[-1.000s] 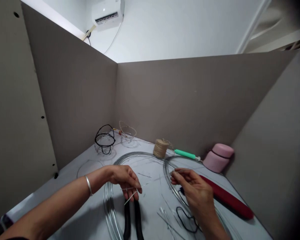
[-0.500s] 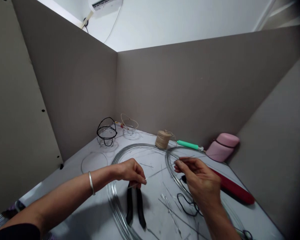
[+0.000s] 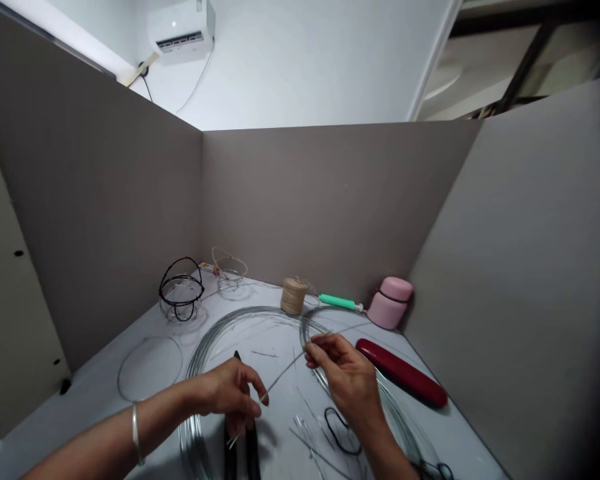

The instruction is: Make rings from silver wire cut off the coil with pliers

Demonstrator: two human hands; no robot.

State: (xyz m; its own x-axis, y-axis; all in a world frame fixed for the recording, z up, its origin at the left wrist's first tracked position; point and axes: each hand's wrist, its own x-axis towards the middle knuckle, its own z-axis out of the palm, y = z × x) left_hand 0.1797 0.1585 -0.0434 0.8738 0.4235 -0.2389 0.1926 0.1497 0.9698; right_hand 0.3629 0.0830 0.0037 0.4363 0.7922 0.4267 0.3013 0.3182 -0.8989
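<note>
A thin straight piece of metal wire (image 3: 286,370) slants between my hands. My right hand (image 3: 349,375) pinches its upper end between thumb and fingertips. Lower down, my left hand (image 3: 230,390) has it loosely between thumb and fingers, and wire tips stick out beneath the palm. Under that hand lie pliers with black handles (image 3: 253,457), their head partly hidden. A big coil of wire (image 3: 196,373) surrounds the pliers on the table. Cut wire pieces (image 3: 310,443) and a black cord (image 3: 337,437) lie below my right hand.
Toward the back stand a black-trimmed wire basket (image 3: 181,293), a smaller wire form (image 3: 230,273), a twine spool (image 3: 293,297), a green-handled tool (image 3: 337,302) and a pink flask (image 3: 391,303). A red case (image 3: 403,373) lies at right. Grey partitions (image 3: 320,200) enclose the table.
The view has tilted up and turned to the right. My left hand has loosened its pinch and moved lower along the wire, which slants more steeply. My right hand keeps its pinch.
</note>
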